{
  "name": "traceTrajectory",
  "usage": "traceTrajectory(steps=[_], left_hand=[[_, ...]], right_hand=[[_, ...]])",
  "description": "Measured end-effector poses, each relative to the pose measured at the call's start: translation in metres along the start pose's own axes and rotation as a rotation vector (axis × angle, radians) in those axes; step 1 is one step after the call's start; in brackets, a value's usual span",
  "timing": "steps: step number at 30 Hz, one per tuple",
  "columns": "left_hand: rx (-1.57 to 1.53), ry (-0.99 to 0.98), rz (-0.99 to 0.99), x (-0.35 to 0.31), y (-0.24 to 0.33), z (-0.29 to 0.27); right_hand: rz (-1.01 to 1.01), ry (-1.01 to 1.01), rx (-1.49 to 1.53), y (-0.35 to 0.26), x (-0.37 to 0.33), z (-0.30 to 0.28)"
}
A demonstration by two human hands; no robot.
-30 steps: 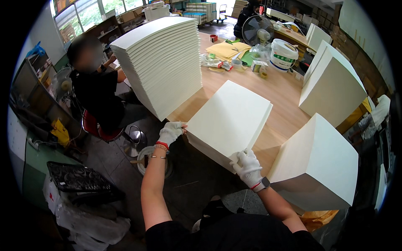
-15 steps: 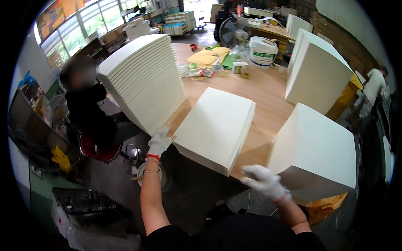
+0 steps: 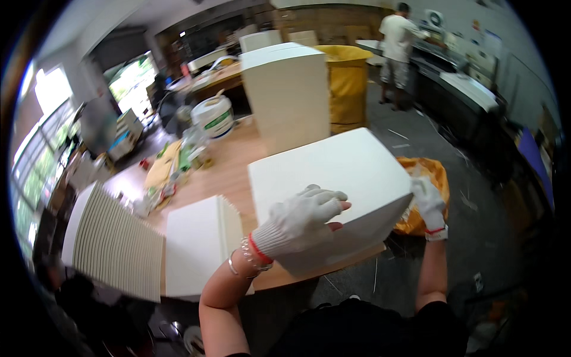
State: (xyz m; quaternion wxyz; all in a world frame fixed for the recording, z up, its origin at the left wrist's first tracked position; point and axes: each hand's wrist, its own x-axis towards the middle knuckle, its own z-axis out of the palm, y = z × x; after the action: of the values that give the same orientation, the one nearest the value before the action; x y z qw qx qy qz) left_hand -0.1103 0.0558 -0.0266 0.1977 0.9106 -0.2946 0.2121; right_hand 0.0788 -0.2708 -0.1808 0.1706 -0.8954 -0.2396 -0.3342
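Observation:
A tall stack of white boards (image 3: 333,160) stands on the near right part of the wooden table. My left hand (image 3: 303,217), in a white glove with bare fingertips showing, reaches over the stack's near top edge with fingers stretched; whether it touches is hard to tell. At the stack's right corner is my right hand (image 3: 428,199), also gloved, its fingers too blurred to read. To the left lie a low stack of white boards (image 3: 193,241) and a taller, fanned stack of boards (image 3: 116,244) with its layered edges showing.
Another tall white stack (image 3: 285,101) rises at the table's far side, near a yellow bin (image 3: 342,89). An orange sack (image 3: 437,172) sits on the floor beside my right hand. A white bucket (image 3: 214,116) and yellow envelopes (image 3: 163,166) are on the table (image 3: 229,172). A person (image 3: 397,53) stands far right.
My view has swung right. My left hand has gone from the boards on the left to above the right-hand stack, and my right hand has moved to that stack's right corner.

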Motion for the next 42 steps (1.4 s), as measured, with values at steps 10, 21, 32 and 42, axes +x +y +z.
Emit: traceTrajectory(steps=[10, 21, 32, 42], left_hand=[[-0.011, -0.245, -0.076, 0.091, -0.017, 0.087], [-0.378, -0.174, -0.362, 0.082, -0.024, 0.086], [-0.241, -0.151, -0.175, 0.078, -0.032, 0.088], [-0.248, -0.042, -0.149, 0.080, -0.029, 0.095]], right_hand=[[-0.323, 0.124, 0.518, -0.071, 0.089, -0.048], [-0.303, 0.285, 0.435, -0.060, 0.082, -0.034], [-0.156, 0.220, 0.717, -0.062, 0.080, -0.036], [-0.259, 0.355, 0.632, -0.055, 0.078, -0.018]])
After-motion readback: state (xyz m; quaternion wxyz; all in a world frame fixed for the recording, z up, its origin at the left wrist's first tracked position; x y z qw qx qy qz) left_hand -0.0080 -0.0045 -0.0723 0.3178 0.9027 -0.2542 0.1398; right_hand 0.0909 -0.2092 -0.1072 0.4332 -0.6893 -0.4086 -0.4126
